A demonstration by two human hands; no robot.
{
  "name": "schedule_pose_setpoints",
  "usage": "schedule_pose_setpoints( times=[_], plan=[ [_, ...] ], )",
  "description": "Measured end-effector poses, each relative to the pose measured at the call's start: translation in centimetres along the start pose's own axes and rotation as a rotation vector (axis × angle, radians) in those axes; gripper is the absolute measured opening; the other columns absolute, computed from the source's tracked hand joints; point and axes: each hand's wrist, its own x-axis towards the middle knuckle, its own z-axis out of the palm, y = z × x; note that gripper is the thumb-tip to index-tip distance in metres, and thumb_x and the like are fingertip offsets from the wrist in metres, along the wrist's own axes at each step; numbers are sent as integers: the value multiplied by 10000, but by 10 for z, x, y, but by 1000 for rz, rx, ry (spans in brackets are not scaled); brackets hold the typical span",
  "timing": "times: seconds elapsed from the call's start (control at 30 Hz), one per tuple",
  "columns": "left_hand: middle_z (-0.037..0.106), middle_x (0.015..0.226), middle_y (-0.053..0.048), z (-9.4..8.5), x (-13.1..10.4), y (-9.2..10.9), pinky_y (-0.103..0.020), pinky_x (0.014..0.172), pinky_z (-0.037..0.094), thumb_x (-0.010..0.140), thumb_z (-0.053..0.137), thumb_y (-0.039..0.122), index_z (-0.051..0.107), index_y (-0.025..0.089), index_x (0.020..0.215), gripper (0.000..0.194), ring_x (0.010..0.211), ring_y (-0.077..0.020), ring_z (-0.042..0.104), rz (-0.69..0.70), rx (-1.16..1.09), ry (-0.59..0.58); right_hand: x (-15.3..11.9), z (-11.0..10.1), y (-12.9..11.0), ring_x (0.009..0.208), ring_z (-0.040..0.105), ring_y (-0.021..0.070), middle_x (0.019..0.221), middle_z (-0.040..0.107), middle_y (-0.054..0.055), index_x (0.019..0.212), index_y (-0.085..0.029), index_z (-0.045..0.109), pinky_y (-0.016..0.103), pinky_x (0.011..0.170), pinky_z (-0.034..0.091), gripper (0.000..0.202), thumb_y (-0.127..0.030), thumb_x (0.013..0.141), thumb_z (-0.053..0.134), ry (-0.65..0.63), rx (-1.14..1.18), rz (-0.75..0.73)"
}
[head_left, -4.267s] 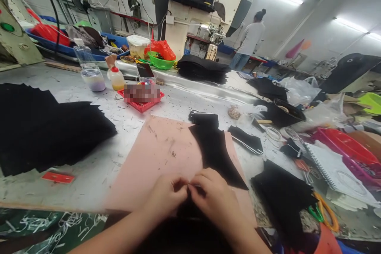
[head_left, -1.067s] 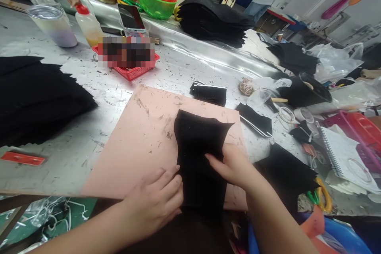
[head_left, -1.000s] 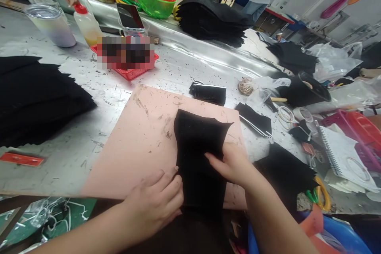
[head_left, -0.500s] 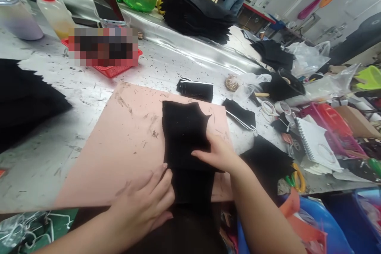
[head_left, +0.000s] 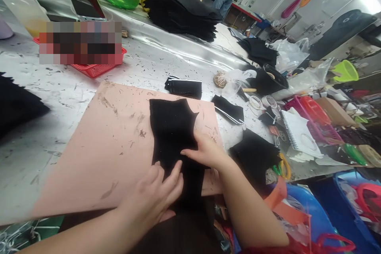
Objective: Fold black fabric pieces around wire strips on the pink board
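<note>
A black fabric piece lies on a pink board, with its lower end over the board's front edge. My left hand rests at the fabric's left edge, fingers apart, the index fingertip on the cloth. On the fabric's right side lies my right hand, its thumb stretched out across the cloth and its other fingers partly hidden at the edge. Neither hand is wrapped round anything.
Small black pieces with white edges sit behind the board. A red basket stands back left, a black stack at the back. Right are black pieces, a notebook and blue bins.
The view has shifted a little, so the scene sits further left. My left index finger has stretched out further over the fabric. My right hand keeps its place on the cloth.
</note>
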Motion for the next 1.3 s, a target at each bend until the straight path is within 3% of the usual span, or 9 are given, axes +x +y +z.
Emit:
schedule_pose_setpoints(
  times=[0.13, 0.33, 0.53, 0.7, 0.87, 1.0, 1.13, 1.3],
  plan=[
    [572, 1213, -137, 1, 6, 3, -387, 864, 332, 672, 620, 619, 568, 178, 1160, 660, 975, -295, 530, 46, -14, -52, -5, -6, 4, 895, 594, 244, 968, 636, 56, 1171, -216, 519, 403, 787, 483, 460, -225, 730, 647, -2, -14, -14],
    [592, 1177, -164, 2, 12, 4, -397, 845, 359, 675, 604, 632, 586, 141, 1130, 670, 990, -312, 551, 83, 0, -80, -18, -24, 22, 584, 538, 129, 677, 505, -57, 1289, -255, 403, 291, 599, 478, 603, -139, 724, 580, -122, 201, 120],
    [564, 1249, -94, -2, 18, 1, -383, 768, 393, 656, 601, 661, 618, 183, 1086, 644, 934, -310, 580, 125, 46, -73, -21, -26, 23, 594, 526, 115, 669, 504, -62, 1252, -225, 429, 270, 602, 454, 555, -122, 728, 584, -121, 253, 132],
    [631, 1123, -152, -3, 27, 5, -380, 834, 370, 670, 604, 644, 640, 143, 1005, 604, 994, -301, 560, 141, 17, -62, -20, -24, 20, 602, 534, 117, 670, 520, -61, 1211, -212, 460, 262, 608, 451, 519, -83, 724, 585, -99, 209, 147],
    [567, 1222, -146, 4, 37, 13, -420, 771, 376, 677, 552, 685, 559, 170, 1168, 712, 915, -324, 567, 153, -35, -70, -22, -22, 18, 626, 544, 122, 678, 528, -57, 1191, -215, 486, 254, 608, 445, 498, -73, 725, 589, -67, 89, 125],
    [555, 1215, -197, 8, 48, 17, -430, 818, 365, 695, 495, 711, 561, 116, 1169, 763, 988, -337, 529, 186, -120, -175, -24, -20, 15, 653, 551, 125, 690, 541, -51, 1184, -214, 510, 244, 610, 433, 508, -50, 713, 605, -46, -21, 94],
    [491, 1294, -182, 5, 58, 19, -439, 797, 390, 692, 471, 728, 497, 150, 1248, 803, 1019, -348, 503, 180, -213, -300, -26, -18, 12, 674, 561, 128, 696, 574, -43, 1171, -212, 534, 243, 626, 427, 497, -37, 715, 620, -23, -75, 92],
    [516, 1257, -212, 5, 63, 19, -428, 853, 387, 678, 473, 740, 526, 93, 1205, 836, 1103, -359, 464, 239, -258, -280, -28, -20, 10, 681, 575, 136, 684, 598, -41, 1127, -214, 572, 252, 635, 431, 463, -32, 705, 628, -17, -90, 118]
  ],
)
